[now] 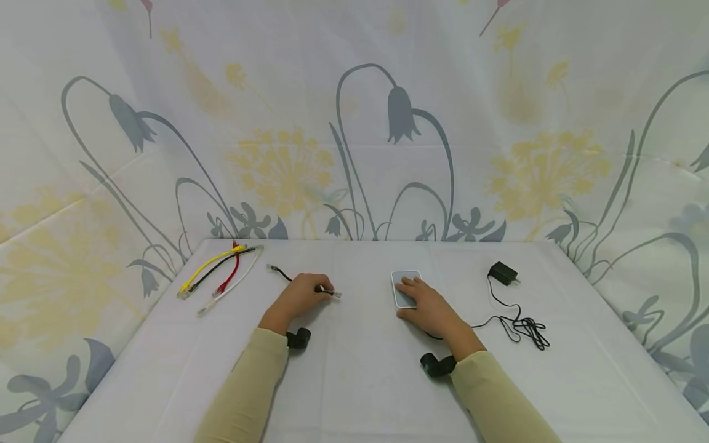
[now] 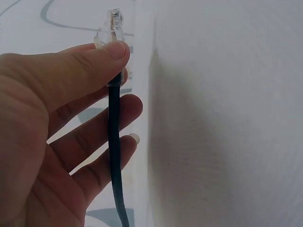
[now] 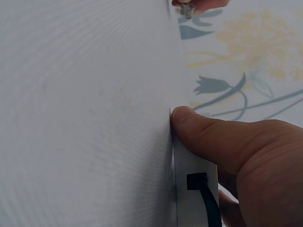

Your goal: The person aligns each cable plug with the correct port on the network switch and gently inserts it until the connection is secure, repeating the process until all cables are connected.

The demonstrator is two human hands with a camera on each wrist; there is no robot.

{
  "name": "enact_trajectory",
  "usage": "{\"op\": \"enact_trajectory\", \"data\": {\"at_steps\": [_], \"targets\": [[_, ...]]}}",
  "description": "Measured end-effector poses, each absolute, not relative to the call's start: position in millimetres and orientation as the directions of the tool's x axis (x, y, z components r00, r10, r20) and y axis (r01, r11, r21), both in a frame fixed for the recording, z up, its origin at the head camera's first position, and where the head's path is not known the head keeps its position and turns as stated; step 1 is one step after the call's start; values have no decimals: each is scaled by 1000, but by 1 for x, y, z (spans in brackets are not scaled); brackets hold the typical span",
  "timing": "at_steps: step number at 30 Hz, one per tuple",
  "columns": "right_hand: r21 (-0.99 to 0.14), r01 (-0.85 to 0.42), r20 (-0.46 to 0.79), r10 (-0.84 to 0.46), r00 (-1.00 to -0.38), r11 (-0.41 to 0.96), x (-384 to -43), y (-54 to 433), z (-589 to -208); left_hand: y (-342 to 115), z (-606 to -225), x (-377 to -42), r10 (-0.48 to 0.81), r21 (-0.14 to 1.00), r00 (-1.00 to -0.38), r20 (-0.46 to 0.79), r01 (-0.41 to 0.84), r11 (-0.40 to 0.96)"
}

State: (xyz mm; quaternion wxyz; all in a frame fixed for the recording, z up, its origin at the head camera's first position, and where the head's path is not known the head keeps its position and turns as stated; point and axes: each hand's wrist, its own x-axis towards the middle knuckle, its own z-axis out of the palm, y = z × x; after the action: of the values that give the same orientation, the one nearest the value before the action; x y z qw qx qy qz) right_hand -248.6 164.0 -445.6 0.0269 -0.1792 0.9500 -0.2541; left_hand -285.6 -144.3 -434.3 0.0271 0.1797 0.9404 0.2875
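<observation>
My left hand (image 1: 301,297) pinches the clear plug (image 2: 113,23) of a short black network cable (image 2: 114,127) between thumb and forefinger. The other fingers lie loosely behind the cable, whose far plug (image 1: 272,267) rests on the table. To the right, my right hand (image 1: 429,306) holds a white box (image 1: 406,298) with a grey top. Its fingers lie over the top, while the thumb (image 3: 194,125) presses at the near edge. A black cord (image 3: 210,203) enters a square socket on the box's near side. The left hand's plug points toward the box, apart from it.
At the back left lie several network cables: yellow (image 1: 207,266), black, red (image 1: 235,271) and white (image 1: 244,277). A black power adapter (image 1: 503,273) lies at the back right, its thin cord (image 1: 528,329) bundled. Patterned cloth (image 1: 365,154) hangs behind the white table (image 1: 354,381).
</observation>
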Motion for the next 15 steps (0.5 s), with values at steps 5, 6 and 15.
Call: {"op": "enact_trajectory", "data": {"at_steps": [5,6,15], "targets": [[-493,-325,36,-355,-934,807,-249,165,-446,-141,-435,-284,368,567,-929,47,328,756],[-494,-324,35,-354,-935,807,-249,165,-446,-141,-435,-284,374,568,-926,48,334,753],[-497,-321,31,-354,-935,806,-248,164,-444,-132,-435,-279,423,569,-905,52,374,732]]}}
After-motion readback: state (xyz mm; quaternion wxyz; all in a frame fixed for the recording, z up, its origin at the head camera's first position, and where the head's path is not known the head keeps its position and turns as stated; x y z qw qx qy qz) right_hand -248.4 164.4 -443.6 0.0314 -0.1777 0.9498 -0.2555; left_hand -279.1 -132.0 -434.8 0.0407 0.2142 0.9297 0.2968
